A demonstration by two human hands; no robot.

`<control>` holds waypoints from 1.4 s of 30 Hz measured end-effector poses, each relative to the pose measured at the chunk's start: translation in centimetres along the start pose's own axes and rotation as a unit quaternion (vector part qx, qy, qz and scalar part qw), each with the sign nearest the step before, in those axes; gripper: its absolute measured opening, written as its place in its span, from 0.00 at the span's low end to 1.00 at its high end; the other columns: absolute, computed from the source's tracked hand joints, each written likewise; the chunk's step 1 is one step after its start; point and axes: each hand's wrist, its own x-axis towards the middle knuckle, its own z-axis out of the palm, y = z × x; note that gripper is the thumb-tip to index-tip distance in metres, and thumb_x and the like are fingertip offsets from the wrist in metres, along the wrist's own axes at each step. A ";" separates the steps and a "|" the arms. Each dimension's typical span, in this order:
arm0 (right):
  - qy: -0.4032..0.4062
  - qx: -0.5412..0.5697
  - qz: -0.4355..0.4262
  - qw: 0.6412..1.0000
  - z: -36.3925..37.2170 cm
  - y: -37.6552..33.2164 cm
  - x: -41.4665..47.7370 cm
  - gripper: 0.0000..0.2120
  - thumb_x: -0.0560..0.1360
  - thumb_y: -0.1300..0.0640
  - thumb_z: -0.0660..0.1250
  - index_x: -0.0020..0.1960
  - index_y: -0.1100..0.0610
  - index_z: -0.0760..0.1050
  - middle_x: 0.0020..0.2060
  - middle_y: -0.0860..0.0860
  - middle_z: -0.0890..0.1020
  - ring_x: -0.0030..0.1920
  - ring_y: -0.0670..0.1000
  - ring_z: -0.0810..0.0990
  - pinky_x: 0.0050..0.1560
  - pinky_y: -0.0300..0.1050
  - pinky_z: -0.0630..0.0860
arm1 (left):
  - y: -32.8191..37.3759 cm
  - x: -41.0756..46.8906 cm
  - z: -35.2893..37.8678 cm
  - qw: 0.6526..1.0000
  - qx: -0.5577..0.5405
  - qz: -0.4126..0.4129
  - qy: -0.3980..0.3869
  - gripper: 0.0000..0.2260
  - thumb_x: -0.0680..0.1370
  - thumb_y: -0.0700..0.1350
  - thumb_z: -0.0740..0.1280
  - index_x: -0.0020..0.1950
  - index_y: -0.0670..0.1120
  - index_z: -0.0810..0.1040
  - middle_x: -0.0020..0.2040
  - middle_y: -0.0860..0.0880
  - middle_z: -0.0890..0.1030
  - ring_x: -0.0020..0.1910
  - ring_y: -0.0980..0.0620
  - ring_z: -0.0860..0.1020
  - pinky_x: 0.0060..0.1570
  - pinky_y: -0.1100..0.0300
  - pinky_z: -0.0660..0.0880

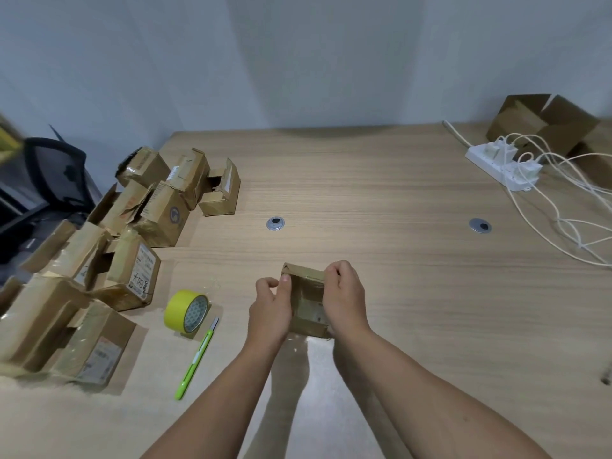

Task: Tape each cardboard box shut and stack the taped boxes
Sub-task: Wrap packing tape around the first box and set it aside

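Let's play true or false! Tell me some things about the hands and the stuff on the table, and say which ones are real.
1. Both the left hand and the right hand hold the small box. True.
2. The yellow tape roll is in the right hand. False: it lies on the table, to the left of the hands.
3. A green knife lies beside the yellow tape roll. True.
4. The power strip has nothing plugged in. False: white plugs and cables are in it.
5. The pile of boxes sits on the left side of the table. True.
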 end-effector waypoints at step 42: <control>0.036 -0.163 0.062 0.984 -2.5 1.1 -1.0 0.49 0.71 0.34 0.72 0.81 0.51 0.49 0.74 0.52 0.67 0.72 0.56 0.67 0.66 0.54 0.69 | -1.1 1.2 -0.9 0.984 0.105 0.138 0.050 0.39 0.76 0.55 0.71 0.81 0.48 0.56 0.75 0.46 0.68 0.74 0.46 0.67 0.70 0.52 0.66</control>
